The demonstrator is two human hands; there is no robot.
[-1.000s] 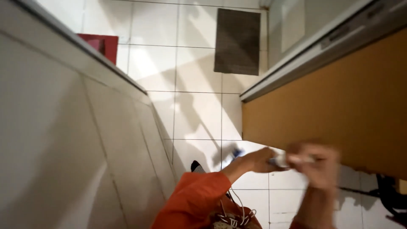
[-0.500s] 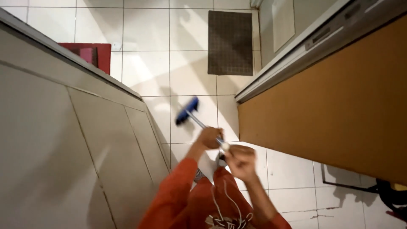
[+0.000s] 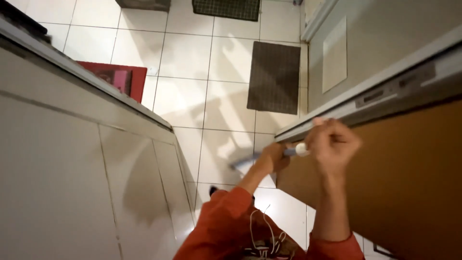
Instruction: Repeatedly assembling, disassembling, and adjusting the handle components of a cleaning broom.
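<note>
The mop handle (image 3: 255,158) has swung lower; both hands, left (image 3: 274,158) and right (image 3: 332,144), grip it, arms outstretched.

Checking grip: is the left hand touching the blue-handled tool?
Touching. The head view shows the left hand closed around the blue handle, with the right hand gripping its white end.

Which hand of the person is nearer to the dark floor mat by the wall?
The left hand, though only slightly. It grips the mop handle lower down, below the dark mat. The right hand holds the handle's top end, farther right, before the brown cabinet.
</note>
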